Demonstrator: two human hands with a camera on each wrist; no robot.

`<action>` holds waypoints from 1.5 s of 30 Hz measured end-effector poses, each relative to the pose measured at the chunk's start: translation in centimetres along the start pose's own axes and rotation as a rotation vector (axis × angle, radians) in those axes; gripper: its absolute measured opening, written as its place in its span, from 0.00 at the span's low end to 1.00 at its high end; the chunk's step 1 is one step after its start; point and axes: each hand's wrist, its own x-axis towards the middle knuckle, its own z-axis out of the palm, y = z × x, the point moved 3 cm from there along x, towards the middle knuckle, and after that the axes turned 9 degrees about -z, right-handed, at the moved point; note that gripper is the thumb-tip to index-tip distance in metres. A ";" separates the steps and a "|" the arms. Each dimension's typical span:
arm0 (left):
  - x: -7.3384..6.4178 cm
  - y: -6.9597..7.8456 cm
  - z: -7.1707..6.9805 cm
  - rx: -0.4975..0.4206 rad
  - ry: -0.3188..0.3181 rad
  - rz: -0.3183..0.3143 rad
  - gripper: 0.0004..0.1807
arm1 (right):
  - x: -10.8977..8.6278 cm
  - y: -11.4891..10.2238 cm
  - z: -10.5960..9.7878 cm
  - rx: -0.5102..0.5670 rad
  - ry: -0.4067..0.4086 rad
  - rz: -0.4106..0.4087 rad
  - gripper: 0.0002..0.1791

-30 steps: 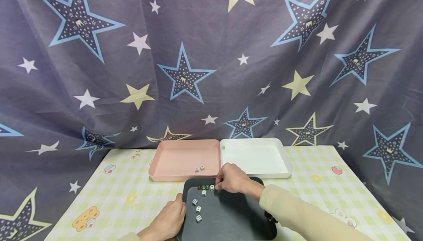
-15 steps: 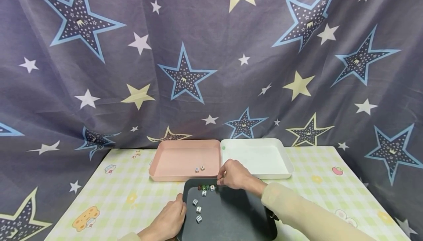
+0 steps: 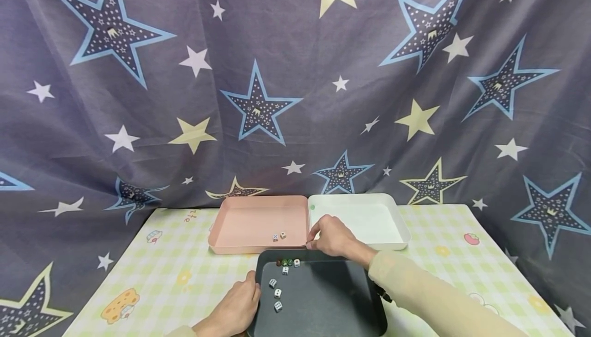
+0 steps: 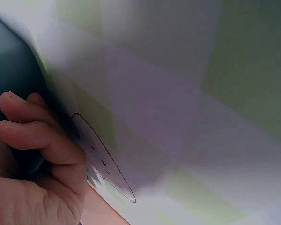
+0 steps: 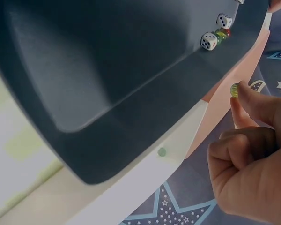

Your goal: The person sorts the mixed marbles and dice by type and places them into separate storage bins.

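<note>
My right hand (image 3: 333, 237) is over the place where the pink and white trays meet, just past the dark tray's far rim. Between thumb and forefinger it pinches a small yellow-green glass marble (image 5: 234, 90), which shows in the right wrist view. The dark tray (image 3: 328, 301) lies nearest me, with several white dice (image 3: 278, 294) on its left side. Small red and green marbles (image 3: 289, 262) sit in a row by its far wall, beside a die (image 5: 209, 41). My left hand (image 3: 233, 303) grips the dark tray's left edge, fingers curled in the left wrist view.
Behind the dark tray, a pink tray (image 3: 258, 219) holds two dice (image 3: 282, 235). Right of it, a white tray (image 3: 355, 219) has one green marble (image 3: 312, 207) in its far left corner. A checked cloth (image 3: 171, 270) covers the table; a star-print curtain (image 3: 277, 80) hangs behind.
My right hand has lifted from beside the die at the dark tray's far wall and moved away from me, toward the pink and white trays. The left hand has stayed in place.
</note>
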 end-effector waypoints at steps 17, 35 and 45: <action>0.1 -0.1 0.0 -0.012 -0.001 -0.009 0.13 | 0.7 2.2 -1.7 -0.040 0.059 0.077 0.06; 0.2 0.0 0.0 -0.016 -0.010 -0.005 0.13 | 0.7 5.7 -2.7 -0.051 0.086 0.173 0.05; 0.2 0.0 0.0 -0.004 -0.008 -0.017 0.12 | 0.5 7.4 -2.4 -0.059 0.087 0.209 0.05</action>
